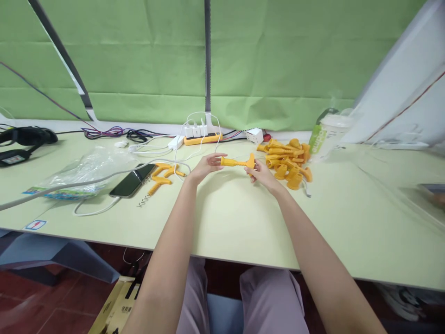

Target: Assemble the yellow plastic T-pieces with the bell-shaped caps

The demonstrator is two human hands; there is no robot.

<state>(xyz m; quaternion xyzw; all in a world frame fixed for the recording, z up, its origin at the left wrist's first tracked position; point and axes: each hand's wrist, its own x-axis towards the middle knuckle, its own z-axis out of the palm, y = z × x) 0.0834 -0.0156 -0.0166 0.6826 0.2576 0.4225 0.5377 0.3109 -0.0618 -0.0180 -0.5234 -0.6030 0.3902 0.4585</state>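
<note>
A yellow plastic corkscrew (239,163) is held level above the table between both hands. My left hand (206,167) has its fingers closed around the ribbed, tube-like end. My right hand (260,174) grips the wider handle end. No metal spiral shows on this piece. To the left lie several yellow corkscrews (160,180) with T-shaped handles, some with bare metal spirals. Just right of my right hand is a heap of yellow plastic parts (283,155), handles and flared pieces jumbled together.
A black phone (132,181) on a white cable and a clear plastic bag (90,167) lie at left. Behind stands a power strip (203,138) with chargers. A white cup (328,138) is at the back right, and headphones (28,135) are far left.
</note>
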